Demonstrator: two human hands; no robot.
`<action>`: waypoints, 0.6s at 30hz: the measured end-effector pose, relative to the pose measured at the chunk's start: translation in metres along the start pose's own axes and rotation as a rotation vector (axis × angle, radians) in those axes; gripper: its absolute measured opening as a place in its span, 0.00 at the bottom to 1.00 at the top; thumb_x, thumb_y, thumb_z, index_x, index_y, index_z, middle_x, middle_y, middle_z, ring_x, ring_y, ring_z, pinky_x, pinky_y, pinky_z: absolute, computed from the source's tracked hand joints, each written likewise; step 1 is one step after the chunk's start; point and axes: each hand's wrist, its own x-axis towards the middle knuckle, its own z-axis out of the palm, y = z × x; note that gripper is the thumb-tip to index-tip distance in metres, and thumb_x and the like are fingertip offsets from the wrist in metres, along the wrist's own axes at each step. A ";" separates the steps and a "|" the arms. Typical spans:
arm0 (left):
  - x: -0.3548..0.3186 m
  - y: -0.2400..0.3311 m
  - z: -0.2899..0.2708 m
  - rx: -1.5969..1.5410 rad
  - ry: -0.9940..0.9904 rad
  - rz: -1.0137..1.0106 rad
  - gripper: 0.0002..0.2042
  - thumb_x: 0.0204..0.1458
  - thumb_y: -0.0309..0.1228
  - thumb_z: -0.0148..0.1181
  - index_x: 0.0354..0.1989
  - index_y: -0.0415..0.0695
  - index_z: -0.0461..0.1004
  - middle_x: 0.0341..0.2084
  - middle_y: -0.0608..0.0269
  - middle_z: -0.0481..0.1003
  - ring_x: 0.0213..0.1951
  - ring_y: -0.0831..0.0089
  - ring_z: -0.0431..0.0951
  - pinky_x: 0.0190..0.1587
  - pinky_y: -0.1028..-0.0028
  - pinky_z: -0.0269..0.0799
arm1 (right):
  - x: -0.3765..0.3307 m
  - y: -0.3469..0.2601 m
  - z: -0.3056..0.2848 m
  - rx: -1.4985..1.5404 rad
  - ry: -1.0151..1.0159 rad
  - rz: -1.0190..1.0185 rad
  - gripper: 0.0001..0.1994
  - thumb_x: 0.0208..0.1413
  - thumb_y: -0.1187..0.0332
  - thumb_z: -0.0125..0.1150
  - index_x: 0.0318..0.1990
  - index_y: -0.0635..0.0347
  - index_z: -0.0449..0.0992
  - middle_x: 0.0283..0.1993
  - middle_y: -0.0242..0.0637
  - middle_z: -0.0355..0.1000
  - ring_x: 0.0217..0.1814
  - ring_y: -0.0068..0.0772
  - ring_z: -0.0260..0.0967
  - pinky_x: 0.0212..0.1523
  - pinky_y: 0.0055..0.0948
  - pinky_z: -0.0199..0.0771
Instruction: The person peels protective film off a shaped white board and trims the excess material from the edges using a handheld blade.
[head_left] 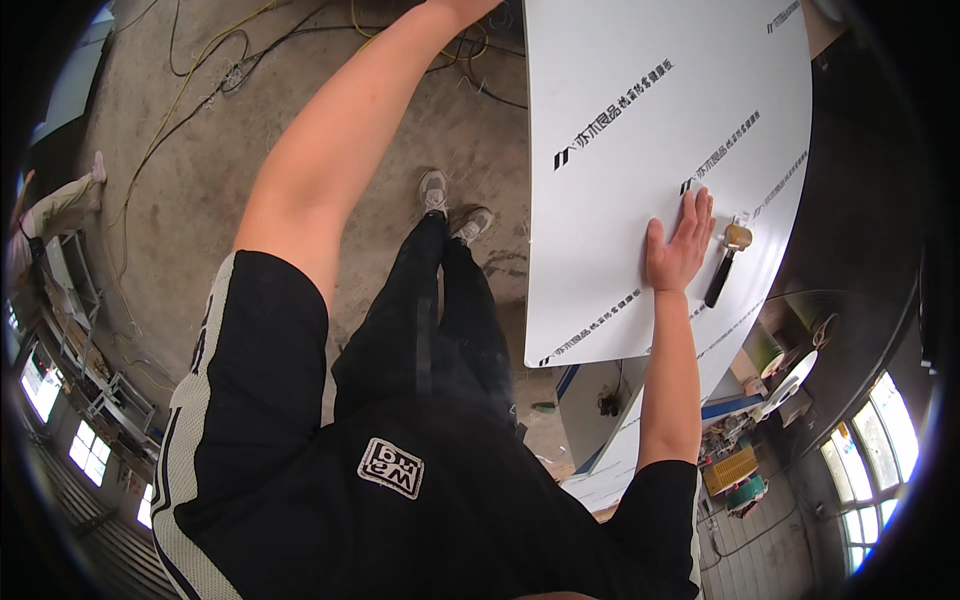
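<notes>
A large white board (620, 230) with dark printed lines lies flat on my right side. My right hand (680, 248) rests on it, palm down, fingers stretched out and holding nothing. Just to the right of that hand lies a small hand tool (724, 265) with a black handle and a tan, roller-like head; a small clear piece shows at its head. My left arm reaches far forward, so that my left hand (462, 8) is cut by the upper edge near the board's far left corner. Its fingers are out of sight.
Yellow and black cables (215, 85) run over the concrete floor (170, 240) ahead and to the left. Another person's leg (70, 200) shows at the far left, beside metal racks (85, 330). Right and below the board are a yellow crate (731, 470) and a green item (746, 492).
</notes>
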 end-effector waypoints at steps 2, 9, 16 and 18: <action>-0.035 0.023 0.004 -0.015 -0.091 0.021 0.09 0.57 0.25 0.64 0.44 0.51 0.85 0.32 0.61 0.79 0.36 0.56 0.82 0.37 0.63 0.77 | -0.006 0.001 -0.004 -0.016 -0.002 0.009 0.36 0.64 0.46 0.58 0.74 0.56 0.64 0.82 0.45 0.55 0.85 0.52 0.48 0.82 0.56 0.45; -0.176 0.162 -0.049 -0.039 -0.362 -0.052 0.13 0.50 0.21 0.61 0.41 0.54 0.83 0.28 0.66 0.74 0.35 0.62 0.79 0.32 0.64 0.77 | 0.000 -0.005 0.002 -0.018 0.009 0.009 0.35 0.64 0.46 0.57 0.73 0.54 0.65 0.82 0.44 0.55 0.85 0.51 0.49 0.82 0.55 0.46; -0.267 0.230 -0.085 -0.320 -0.638 -0.152 0.14 0.50 0.24 0.60 0.44 0.56 0.82 0.31 0.66 0.75 0.35 0.62 0.79 0.32 0.63 0.77 | -0.001 -0.004 0.001 -0.021 0.000 0.010 0.35 0.64 0.46 0.57 0.74 0.52 0.63 0.82 0.42 0.55 0.85 0.49 0.48 0.82 0.53 0.45; -0.223 0.188 -0.067 -0.333 -0.394 -0.268 0.15 0.55 0.24 0.59 0.46 0.57 0.84 0.28 0.62 0.74 0.33 0.59 0.79 0.32 0.62 0.75 | -0.001 -0.001 -0.001 -0.031 0.004 0.012 0.35 0.64 0.45 0.57 0.74 0.52 0.64 0.82 0.42 0.55 0.85 0.48 0.48 0.82 0.53 0.45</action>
